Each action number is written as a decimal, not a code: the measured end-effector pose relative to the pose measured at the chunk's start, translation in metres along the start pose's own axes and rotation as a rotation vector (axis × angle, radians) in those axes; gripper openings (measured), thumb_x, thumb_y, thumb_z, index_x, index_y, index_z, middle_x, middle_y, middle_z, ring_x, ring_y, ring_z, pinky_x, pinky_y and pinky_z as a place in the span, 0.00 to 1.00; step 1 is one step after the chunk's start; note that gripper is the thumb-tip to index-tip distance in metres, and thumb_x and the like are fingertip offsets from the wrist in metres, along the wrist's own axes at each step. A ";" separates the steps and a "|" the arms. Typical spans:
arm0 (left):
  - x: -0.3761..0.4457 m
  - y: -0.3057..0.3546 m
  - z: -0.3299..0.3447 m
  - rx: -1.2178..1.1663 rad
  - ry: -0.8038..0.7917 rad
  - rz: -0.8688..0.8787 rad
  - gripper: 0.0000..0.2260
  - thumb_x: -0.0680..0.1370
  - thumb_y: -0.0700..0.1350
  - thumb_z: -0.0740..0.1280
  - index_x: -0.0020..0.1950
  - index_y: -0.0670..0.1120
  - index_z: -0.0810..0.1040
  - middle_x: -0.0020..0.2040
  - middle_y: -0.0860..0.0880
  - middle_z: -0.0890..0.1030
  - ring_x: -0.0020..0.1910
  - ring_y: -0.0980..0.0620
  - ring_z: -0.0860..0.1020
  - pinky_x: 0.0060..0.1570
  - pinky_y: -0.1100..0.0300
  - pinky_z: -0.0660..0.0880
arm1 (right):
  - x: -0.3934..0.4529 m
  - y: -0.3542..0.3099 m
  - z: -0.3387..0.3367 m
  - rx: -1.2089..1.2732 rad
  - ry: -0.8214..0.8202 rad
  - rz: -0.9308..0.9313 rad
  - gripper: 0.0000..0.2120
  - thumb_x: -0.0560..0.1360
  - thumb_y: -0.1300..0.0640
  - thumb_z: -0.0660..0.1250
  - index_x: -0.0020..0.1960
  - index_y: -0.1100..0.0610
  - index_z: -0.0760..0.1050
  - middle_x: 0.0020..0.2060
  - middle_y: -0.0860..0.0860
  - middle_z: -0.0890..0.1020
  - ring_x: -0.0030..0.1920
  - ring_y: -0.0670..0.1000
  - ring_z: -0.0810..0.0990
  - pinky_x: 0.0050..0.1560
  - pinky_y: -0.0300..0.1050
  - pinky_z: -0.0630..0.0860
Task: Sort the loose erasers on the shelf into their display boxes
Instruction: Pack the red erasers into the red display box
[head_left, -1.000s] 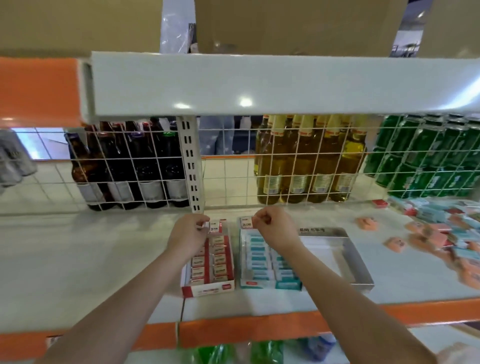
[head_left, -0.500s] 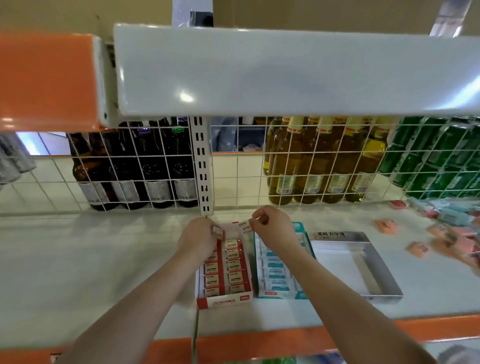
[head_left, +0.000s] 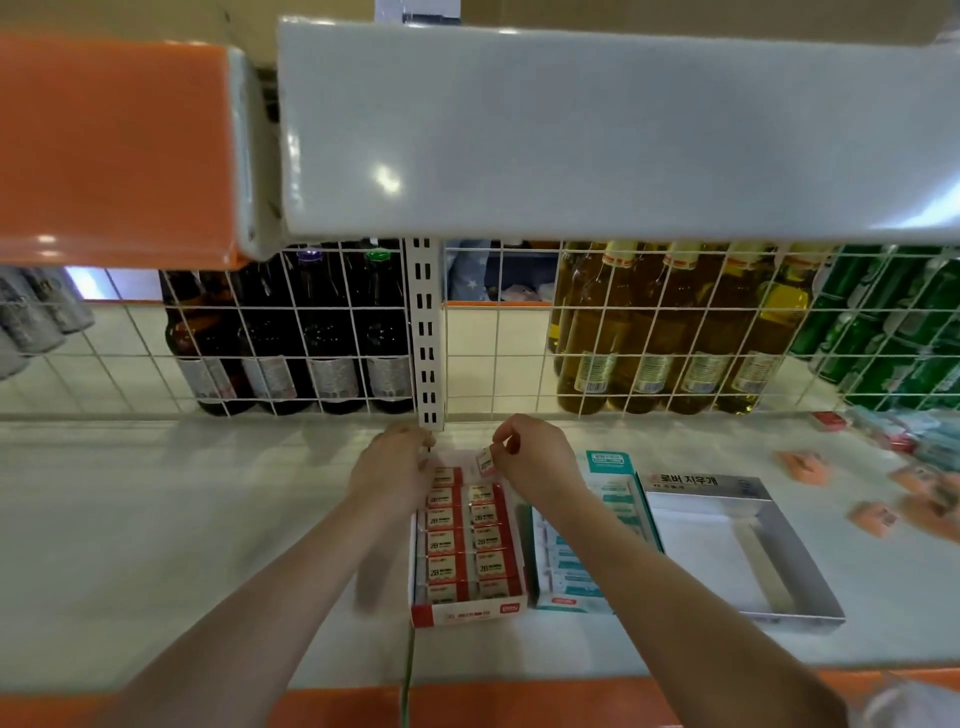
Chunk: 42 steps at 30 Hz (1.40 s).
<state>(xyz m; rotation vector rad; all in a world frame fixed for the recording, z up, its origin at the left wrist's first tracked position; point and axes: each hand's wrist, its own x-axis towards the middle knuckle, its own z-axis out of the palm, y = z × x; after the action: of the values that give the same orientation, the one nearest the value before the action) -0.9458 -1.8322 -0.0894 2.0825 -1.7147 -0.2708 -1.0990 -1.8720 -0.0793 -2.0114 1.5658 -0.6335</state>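
Shelf (head_left: 156, 519): white, wire-backed, bottles behind. Three display boxes stand side by side near the front edge. Grey box (head_left: 795, 566), rightmost: no erasers visible in it. Teal box (head_left: 608, 462), middle: stocked in part, the right forearm hiding much of it. Red box (head_left: 467, 616), leftmost: both columns nearly full, gap remaining at the far end. Loose erasers (head_left: 878, 517), orange and teal, lie scattered well to the right; judged roughly half of the sorting is left. Right hand (head_left: 535, 457) pinches a red-and-white eraser (head_left: 485, 461) over the red box's far end. Left hand (head_left: 395, 467) is curled at that box's far left corner; its grip contents cannot be told. Against the frame half a second ago, the eraser sits lower, nearer its slot.
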 end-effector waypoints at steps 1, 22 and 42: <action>-0.001 -0.002 0.000 -0.008 -0.001 0.011 0.13 0.79 0.45 0.60 0.63 0.48 0.75 0.64 0.50 0.72 0.62 0.50 0.72 0.56 0.59 0.70 | 0.001 -0.003 0.002 -0.038 -0.008 -0.001 0.07 0.77 0.56 0.63 0.55 0.54 0.74 0.50 0.50 0.78 0.47 0.48 0.76 0.44 0.39 0.75; -0.005 -0.004 0.006 0.037 -0.111 0.217 0.15 0.79 0.44 0.59 0.66 0.47 0.73 0.60 0.50 0.74 0.59 0.52 0.74 0.56 0.62 0.70 | 0.008 0.011 0.017 -0.348 -0.109 -0.126 0.12 0.79 0.54 0.58 0.53 0.56 0.79 0.53 0.53 0.73 0.52 0.51 0.75 0.54 0.42 0.72; 0.002 0.064 0.020 0.068 -0.141 0.103 0.12 0.79 0.47 0.59 0.62 0.50 0.74 0.59 0.51 0.76 0.55 0.52 0.75 0.52 0.57 0.74 | -0.008 0.088 -0.074 -0.277 0.046 0.019 0.12 0.77 0.58 0.61 0.60 0.53 0.74 0.56 0.51 0.75 0.53 0.49 0.75 0.53 0.43 0.74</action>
<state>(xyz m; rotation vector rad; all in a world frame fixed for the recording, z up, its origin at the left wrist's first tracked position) -1.0100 -1.8472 -0.0791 2.0576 -1.9320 -0.3396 -1.2121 -1.8905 -0.0802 -2.1905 1.7796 -0.4795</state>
